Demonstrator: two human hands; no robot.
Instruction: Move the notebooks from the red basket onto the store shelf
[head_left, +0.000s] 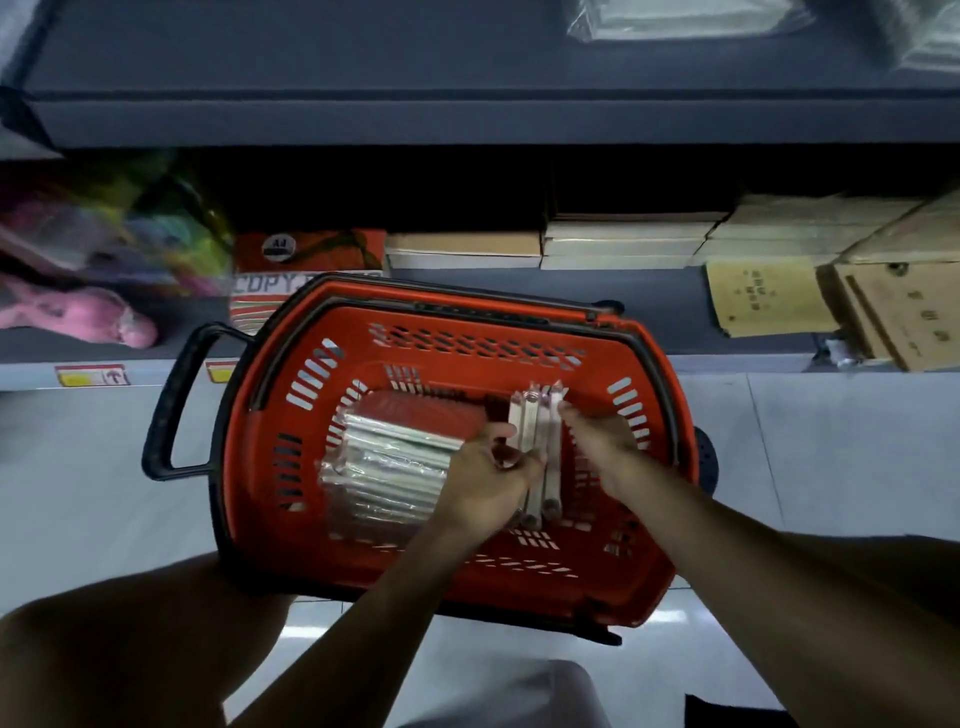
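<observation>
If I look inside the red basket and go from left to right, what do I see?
Flat pile of wrapped notebooks → left hand → upright bundle of notebooks gripped by that hand → right hand touching the bundle's other side → the red basket wall.

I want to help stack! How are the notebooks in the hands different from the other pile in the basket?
The held notebooks stand on edge, so their narrow edges face up; the pile leans over, showing broad faces. The left hand and right hand grip the held notebooks; nothing touches the pile. The held notebooks sit nearer the right wall, the pile nearer the left. Both are in the red basket.
</observation>
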